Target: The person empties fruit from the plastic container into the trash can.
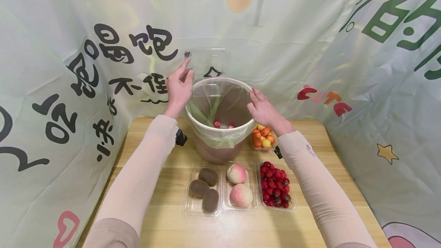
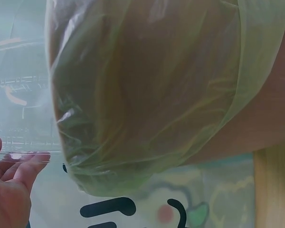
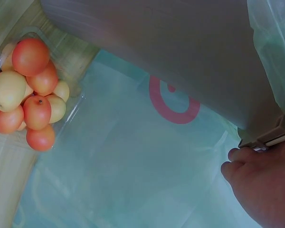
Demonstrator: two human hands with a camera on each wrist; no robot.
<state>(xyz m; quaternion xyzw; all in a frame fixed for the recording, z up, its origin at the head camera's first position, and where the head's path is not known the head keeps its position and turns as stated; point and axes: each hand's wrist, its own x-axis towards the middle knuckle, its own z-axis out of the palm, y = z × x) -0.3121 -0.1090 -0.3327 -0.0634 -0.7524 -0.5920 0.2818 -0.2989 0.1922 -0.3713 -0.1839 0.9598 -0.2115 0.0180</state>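
A clear plastic clamshell box (image 1: 208, 62) is tilted over the far left rim of the trash can (image 1: 217, 152). My left hand (image 1: 180, 87) pinches the box by its edge between thumb and fingers; in the left wrist view, the fingers (image 2: 33, 168) lie under that thin clear edge. A thin green bag (image 1: 220, 141) lines the can and folds over its rim. Down inside sit small red fruits (image 1: 216, 124). My right hand (image 1: 265, 111) grips the can's right rim, and the right wrist view shows its fingertips (image 3: 235, 164) beside a brown rim part.
Clear boxes with kiwis (image 1: 199, 188), peaches (image 1: 241, 195) and red berry-like fruits (image 1: 275, 185) line the table (image 1: 165, 221) before the can. Small orange and yellow fruits (image 1: 263, 137) fill another box at right. Printed cloth (image 1: 275, 49) hangs behind and on both sides.
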